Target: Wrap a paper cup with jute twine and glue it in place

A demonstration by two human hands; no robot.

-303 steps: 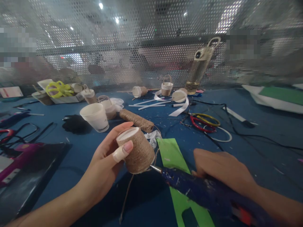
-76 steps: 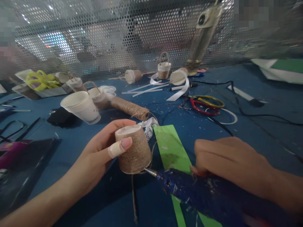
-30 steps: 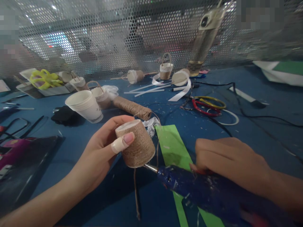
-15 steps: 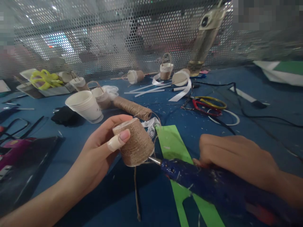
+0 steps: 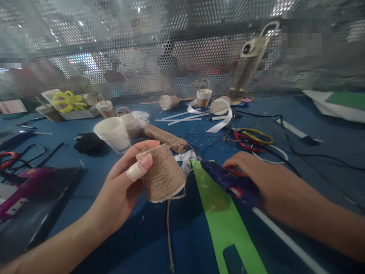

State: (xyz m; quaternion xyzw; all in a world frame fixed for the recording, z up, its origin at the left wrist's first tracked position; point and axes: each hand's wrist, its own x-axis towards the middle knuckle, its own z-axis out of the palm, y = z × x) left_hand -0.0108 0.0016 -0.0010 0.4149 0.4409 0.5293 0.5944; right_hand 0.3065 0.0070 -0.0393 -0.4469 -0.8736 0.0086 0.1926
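Left hand (image 5: 119, 182) grips a twine-wrapped cup (image 5: 164, 175) between its banded thumb and its fingers, above the blue table (image 5: 114, 251) and near the middle of the view. At the far left, a low white box (image 5: 76, 115) bears a yellow looped item (image 5: 70, 102); its other contents are hard to make out. Next comes a stack of white paper cups (image 5: 112, 133), nested one inside another. The held cup tilts, narrower end up: brown twine circles its wall in close rows, a white edge shows at the lower end, and a loose strand (image 5: 169, 236) dangles below. Farther right, at the back, are a small handled bucket (image 5: 203, 99) and a clear bottle (image 5: 245, 72) with yellowish liquid near its base. The right hand (image 5: 253, 173) is wrapped around a blue glue gun (image 5: 224, 178), over a green strip (image 5: 225, 228) and apart from the cup.
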